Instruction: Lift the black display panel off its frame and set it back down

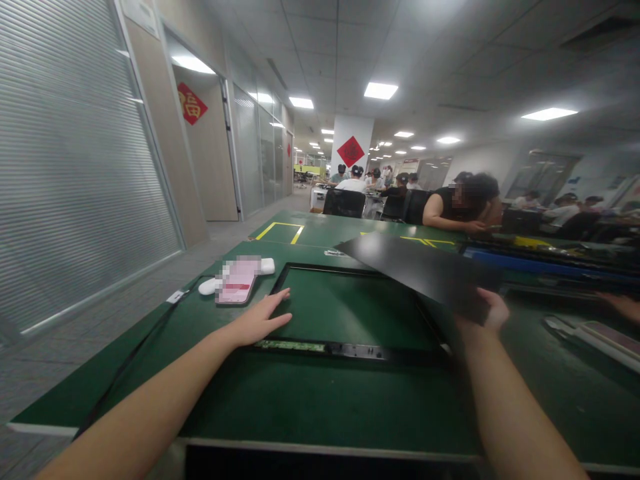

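A black rectangular frame (320, 268), like a monitor bezel, lies flat on the green table (310, 397). Along its near side runs a strip with a green circuit board (295, 346). My left hand (263, 319) rests at the frame's left side, fingers spread, holding nothing. In my right hand (493, 312) is a thin dark panel (425, 270), gripped by its right end and raised at a tilt over the frame's right part. The panel hides the frame's far right corner, and some fingers of that hand are behind it.
Left of the frame lie a pink-screened phone (237, 283), a white rounded object (207, 287) and a black cable (135, 360). Yellow tape (280, 225) marks the far table. A co-worker (463, 203) leans over the far right side; another person's hand (623, 307) reaches in near a device (600, 340).
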Demonstrator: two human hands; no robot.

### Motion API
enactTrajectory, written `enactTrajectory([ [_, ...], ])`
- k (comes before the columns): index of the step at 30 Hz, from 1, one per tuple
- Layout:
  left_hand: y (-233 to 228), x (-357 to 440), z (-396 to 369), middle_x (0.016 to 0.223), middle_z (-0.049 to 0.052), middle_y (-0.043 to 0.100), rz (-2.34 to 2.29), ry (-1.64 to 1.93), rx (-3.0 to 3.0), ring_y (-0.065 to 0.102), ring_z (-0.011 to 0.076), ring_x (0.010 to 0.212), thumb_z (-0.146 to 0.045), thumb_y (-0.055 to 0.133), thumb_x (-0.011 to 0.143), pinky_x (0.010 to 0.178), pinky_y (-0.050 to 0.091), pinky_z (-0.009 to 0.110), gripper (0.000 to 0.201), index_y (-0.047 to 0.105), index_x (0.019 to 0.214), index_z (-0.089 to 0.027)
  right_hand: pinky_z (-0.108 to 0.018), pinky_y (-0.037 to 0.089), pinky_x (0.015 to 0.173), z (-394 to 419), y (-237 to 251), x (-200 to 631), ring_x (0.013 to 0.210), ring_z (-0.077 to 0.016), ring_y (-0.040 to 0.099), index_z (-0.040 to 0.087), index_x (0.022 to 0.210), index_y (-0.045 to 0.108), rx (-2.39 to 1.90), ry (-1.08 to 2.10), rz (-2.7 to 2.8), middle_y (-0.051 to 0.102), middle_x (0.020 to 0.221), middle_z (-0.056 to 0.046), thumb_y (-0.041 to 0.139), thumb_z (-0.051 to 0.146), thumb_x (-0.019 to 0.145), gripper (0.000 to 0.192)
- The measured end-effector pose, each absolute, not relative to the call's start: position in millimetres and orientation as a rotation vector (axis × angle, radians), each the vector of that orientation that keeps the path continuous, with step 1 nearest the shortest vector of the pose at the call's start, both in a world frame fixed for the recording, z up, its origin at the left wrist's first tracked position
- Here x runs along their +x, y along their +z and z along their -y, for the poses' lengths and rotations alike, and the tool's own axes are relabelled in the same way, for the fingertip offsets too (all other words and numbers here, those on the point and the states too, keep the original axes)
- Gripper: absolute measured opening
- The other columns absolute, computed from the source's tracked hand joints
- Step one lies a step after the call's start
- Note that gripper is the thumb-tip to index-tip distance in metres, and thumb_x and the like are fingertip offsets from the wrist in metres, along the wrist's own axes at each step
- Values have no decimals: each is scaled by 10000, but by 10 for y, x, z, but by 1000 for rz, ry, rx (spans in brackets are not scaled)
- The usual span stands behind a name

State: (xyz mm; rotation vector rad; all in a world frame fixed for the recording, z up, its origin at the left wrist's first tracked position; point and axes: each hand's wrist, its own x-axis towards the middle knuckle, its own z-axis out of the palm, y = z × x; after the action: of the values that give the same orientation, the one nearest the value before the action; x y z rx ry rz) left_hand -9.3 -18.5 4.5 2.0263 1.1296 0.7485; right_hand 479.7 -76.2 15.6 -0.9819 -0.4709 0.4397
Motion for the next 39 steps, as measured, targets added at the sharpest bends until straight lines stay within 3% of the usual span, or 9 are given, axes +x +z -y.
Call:
enactTrajectory([
  [7, -22, -138, 124, 1406, 129, 603, -1131, 726, 2077, 509, 364, 1325, -573, 750, 719, 1140, 319, 456, 793, 558, 1410, -233, -412, 562, 767, 664, 78, 4999, 865, -236, 607, 247, 727, 407, -892, 242, 291, 568, 868, -38, 539, 333, 594, 206],
  [11, -27, -144, 117, 1426, 132, 585, -1133, 670, 2113, 496, 357, 1336, -570, 722, 753, 1141, 309, 461, 834, 483, 1474, -227, -375, 546, 692, 654, 55, 5007, 820, -205, 594, 243, 745, 399, -901, 130, 158, 541, 877, -24, 562, 273, 560, 248],
  [19, -40, -123, 110, 1423, 128, 587, -1121, 722, 2083, 434, 365, 1396, -566, 751, 714, 1198, 185, 473, 833, 521, 1439, -226, -378, 536, 592, 649, -9, 5003, 783, -224, 603, 250, 794, 409, -1115, 146, 123, 565, 905, -39, 529, 307, 560, 269],
  [25, -38, -117, 111, 1376, 118, 628, -1110, 778, 2057, 470, 373, 1369, -569, 783, 682, 1189, 214, 480, 838, 547, 1416, -241, -405, 558, 598, 597, -140, 5102, 818, -246, 627, 263, 841, 418, -1260, 186, 212, 582, 916, -39, 536, 343, 595, 285],
  [34, -35, -128, 110, 1419, 141, 588, -1126, 708, 2092, 408, 389, 1409, -522, 773, 708, 1185, 208, 504, 827, 515, 1442, -242, -354, 563, 620, 596, -208, 5091, 860, -219, 644, 244, 825, 430, -1220, 280, -76, 584, 961, -42, 522, 165, 548, 303],
  [39, -50, -137, 105, 1452, 133, 559, -1135, 666, 2135, 417, 381, 1404, -542, 738, 749, 1180, 226, 500, 837, 471, 1482, -239, -415, 582, 622, 597, -273, 5161, 782, -237, 643, 233, 827, 472, -1194, 395, -78, 598, 850, -34, 562, 151, 573, 281],
])
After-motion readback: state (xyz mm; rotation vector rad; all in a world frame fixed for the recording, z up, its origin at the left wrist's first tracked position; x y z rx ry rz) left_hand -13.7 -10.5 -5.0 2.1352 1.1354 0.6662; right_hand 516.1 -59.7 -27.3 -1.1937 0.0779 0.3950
